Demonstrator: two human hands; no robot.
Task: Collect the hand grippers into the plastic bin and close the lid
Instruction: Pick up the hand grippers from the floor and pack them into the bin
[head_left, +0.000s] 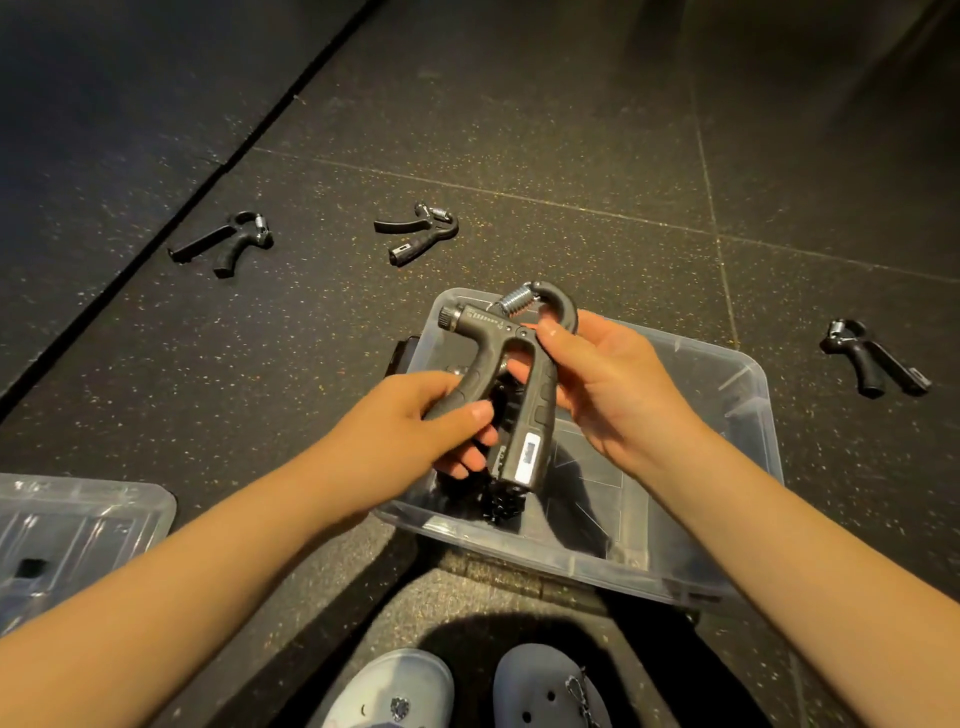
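Midway through the job, by the look of it. One hand gripper (511, 384) held over the open plastic bin (737, 395), not yet let go. Left hand (441, 421) wrapped around one handle, fingers curled under it; right hand (602, 384) pinching the other handle near the spring end, thumb on top by the metal loop. Both hands closed on the same gripper, so no free hand at present.

Inside the bin, something dark and knobbly under the held gripper, probably grippers already dropped in, though too hidden by the hands to count or name for sure. Rest of the bin floor looks bare through the clear plastic.

Left to gather: three more on the floor. One gripper (226, 241) far off toward the left, close to the dark seam between floor mats. A second gripper (418, 231) beyond the bin, near the middle of the floor. A third gripper (875, 358) lying to the right, apart from the bin's right wall.

Lid (78, 525) off and resting flat on the floor at the near left, well apart from the bin. Closing not yet begun.

Judged from this: drop this one in, fetch three, then fit the lid.
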